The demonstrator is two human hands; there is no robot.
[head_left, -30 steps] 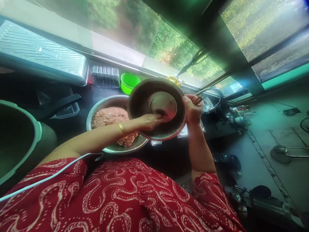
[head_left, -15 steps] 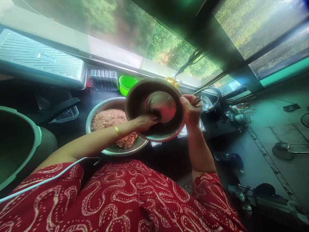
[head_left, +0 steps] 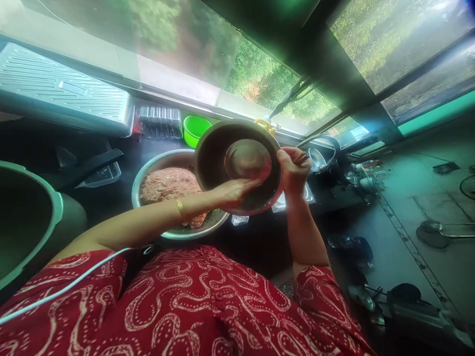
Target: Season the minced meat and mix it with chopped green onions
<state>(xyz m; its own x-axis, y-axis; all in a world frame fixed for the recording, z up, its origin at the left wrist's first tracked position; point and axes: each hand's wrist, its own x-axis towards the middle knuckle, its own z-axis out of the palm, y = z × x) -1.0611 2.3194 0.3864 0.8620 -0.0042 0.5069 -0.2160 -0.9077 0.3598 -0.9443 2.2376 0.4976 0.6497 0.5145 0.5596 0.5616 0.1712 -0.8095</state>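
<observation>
A round metal bowl (head_left: pixel 213 148) is held tilted, its inside turned toward me, partly over a larger metal basin. At its right rim, my right hand (head_left: pixel 295 165) is closed, thumb on the edge. My left hand (head_left: pixel 237 192) reaches into the bowl with its fingers stretched out near the lower inside wall; whether they touch it I cannot tell. Below the left forearm, a mound of minced meat (head_left: pixel 170 184) lies in the wide metal basin (head_left: pixel 138 190). The forearm and the bowl hide part of the meat.
A bright green tub (head_left: pixel 196 129) and stacked clear plastic trays (head_left: pixel 159 122) stand behind the basin. A large pot (head_left: pixel 55 202) is at the left, a ridged metal drainer (head_left: pixel 67 89) at the back left. A white cable (head_left: pixel 67 287) crosses my left sleeve.
My left hand has moved right and slightly down inside the bowl, and its fingers now show stretched out. The right hand keeps its hold on the rim.
</observation>
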